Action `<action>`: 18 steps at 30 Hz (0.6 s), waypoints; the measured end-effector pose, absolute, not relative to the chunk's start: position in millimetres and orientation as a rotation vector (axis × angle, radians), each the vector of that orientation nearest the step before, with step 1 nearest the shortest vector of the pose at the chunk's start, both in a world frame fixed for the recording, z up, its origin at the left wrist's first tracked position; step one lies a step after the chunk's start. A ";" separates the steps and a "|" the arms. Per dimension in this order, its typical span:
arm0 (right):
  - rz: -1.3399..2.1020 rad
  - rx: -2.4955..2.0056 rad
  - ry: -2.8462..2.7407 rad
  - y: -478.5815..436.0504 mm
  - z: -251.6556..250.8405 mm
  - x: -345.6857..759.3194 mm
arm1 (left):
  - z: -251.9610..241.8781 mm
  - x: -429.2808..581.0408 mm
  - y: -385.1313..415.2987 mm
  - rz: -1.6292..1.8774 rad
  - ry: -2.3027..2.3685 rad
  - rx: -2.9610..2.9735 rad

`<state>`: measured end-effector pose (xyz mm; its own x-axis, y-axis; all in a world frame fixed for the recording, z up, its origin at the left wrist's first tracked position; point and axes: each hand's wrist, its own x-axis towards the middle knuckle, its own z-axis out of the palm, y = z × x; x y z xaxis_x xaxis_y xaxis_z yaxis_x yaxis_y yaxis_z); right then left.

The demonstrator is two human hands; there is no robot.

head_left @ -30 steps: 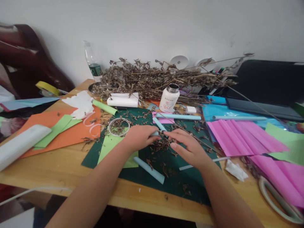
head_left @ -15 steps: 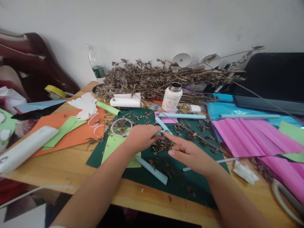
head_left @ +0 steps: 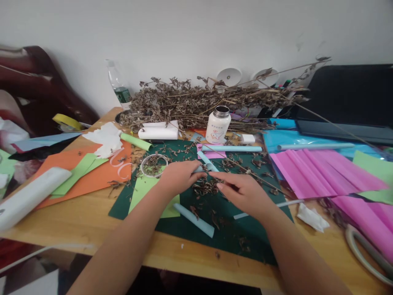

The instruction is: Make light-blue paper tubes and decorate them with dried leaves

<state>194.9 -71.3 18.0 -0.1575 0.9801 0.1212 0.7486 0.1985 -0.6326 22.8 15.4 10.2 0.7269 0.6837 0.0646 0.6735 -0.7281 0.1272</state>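
Observation:
Above the dark green cutting mat [head_left: 187, 224], my left hand [head_left: 177, 177] is closed around a short light blue paper tube [head_left: 201, 168], its open end turned to the right. My right hand [head_left: 245, 193] is just beside that end, index finger stretched toward it and thumb a little apart below; nothing shows between them. Beneath the hands lies a small heap of crumbled dried leaves [head_left: 205, 187]. A second blue paper tube [head_left: 195, 220] rests nearer the front, and more thin blue tubes [head_left: 231, 148] lie behind. A round white ring [head_left: 154, 165] encircles leaf bits on the left.
Dried leafy stalks [head_left: 184, 98] stretch along the wall, behind an uncapped white bottle [head_left: 217, 127]. Pink crepe paper [head_left: 322, 172] covers the right side. Orange paper [head_left: 101, 180] and a long white object [head_left: 33, 198] are at left. Scissors handles [head_left: 351, 241] show at right.
My right index finger has drawn slightly back from the tube's end and lies flatter. My left hand keeps hold of the paper tube. The whole view has shifted slightly.

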 end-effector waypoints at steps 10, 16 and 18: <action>-0.113 -1.633 -2.290 -67.7 4.1 186.1 | 8.6 22.9 17.1 0.138 1.144 2.807; -0.100 -1.584 -2.225 -67.5 1.7 187.8 | 9.2 22.4 16.4 0.142 1.119 2.796; -0.073 -1.593 -2.219 -67.5 1.8 187.9 | 8.5 22.4 16.5 0.154 1.107 2.803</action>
<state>187.9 -67.5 1.8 -0.2659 0.8969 0.3533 0.9183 0.3472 -0.1903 22.4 16.5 8.5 0.7267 0.6852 0.0491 0.6726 -0.7243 0.1517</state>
